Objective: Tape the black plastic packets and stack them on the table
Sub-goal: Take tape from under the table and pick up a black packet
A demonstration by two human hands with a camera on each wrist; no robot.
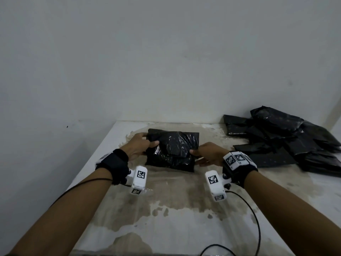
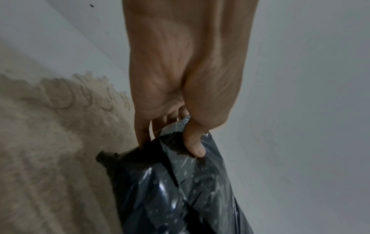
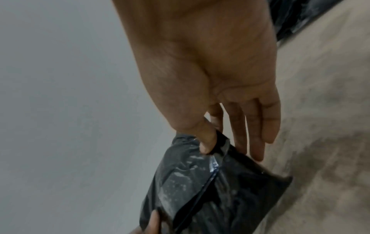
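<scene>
1. A crinkled, shiny black plastic packet (image 1: 172, 150) is held by both hands at the middle of the stained white table (image 1: 166, 209), a little to the far side.
2. The left end of the packet is pinched by the left hand (image 1: 137, 145): its thumb (image 2: 193, 142) is pressed on the top of the plastic and the fingers are placed under the edge.
3. The right end is pinched by the right hand (image 1: 209, 154): the thumb (image 3: 206, 139) is pressed on a folded flap, while the other fingers (image 3: 254, 126) are kept nearly straight beside and under the packet.
4. The near edge of the packet seems to rest on the table; whether the far part is lifted cannot be told.
5. A loose pile of flat black plastic packets (image 1: 287, 141) is seen at the far right of the table, well apart from the held packet.
6. A black strap with a white marked camera block is worn on each wrist.
</scene>
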